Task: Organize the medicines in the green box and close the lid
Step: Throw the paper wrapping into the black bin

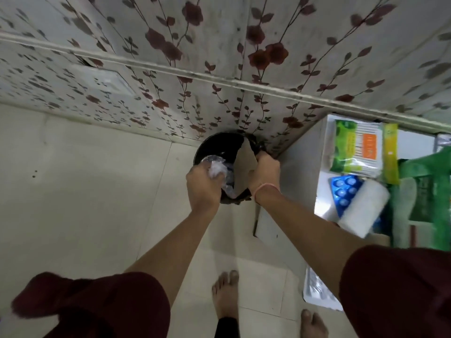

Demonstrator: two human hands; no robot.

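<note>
Over the black bin (214,145), left hand (202,185) clutches crumpled plastic (216,169); right hand (266,170) grips cardboard (245,164).

Single head-worn wide-angle view, aimed steeply down.
Floor (73,191) and wall base are seen from standing height; no second view.

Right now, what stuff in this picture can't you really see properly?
- Inside of the black bin: head view, hidden by both hands and the brown cardboard.
- Left hand fingers: wrapped in crumpled clear plastic, so the grip is unclear.
- Green box: cut off by the right edge; lid state unknown.
- Blue pill strip: partly under a blurred white roll.
- Printing on the green packet: too small.
</note>
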